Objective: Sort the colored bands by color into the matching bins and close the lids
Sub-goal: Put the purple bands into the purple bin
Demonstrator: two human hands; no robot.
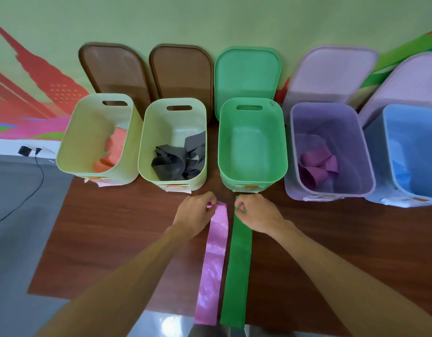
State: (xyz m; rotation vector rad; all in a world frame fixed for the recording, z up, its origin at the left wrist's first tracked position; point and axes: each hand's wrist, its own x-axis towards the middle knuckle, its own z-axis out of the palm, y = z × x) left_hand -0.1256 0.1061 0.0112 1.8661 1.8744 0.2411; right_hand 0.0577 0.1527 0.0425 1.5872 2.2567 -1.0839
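- Pinching the far end of the pink band [213, 259], your left hand [198, 210] had its fingers curled on that end. The band lay flat on the table [112, 239], its length running back toward you.
- Right hand [256, 212]: fingers curled, pinching the far end of the green band [238, 271], which lay flat just beside the pink one, parallel and not overlapping.
- Grips: both sat at the ends nearest the bins, probably so that you could lift each band and drop it forward in one motion.
- Green bin [249, 177]: open, directly ahead of your right hand, no band visible inside. It looked the likely home for the green band.
- Purple bin [366, 166]: next on the right, holding purple bands [317, 166]. It was my guess for the pink band, since no pink bin showed.
- Lids: the green lid [246, 74] and the four others stood propped against the wall behind the bins, leaving the openings free; none was closed yet.
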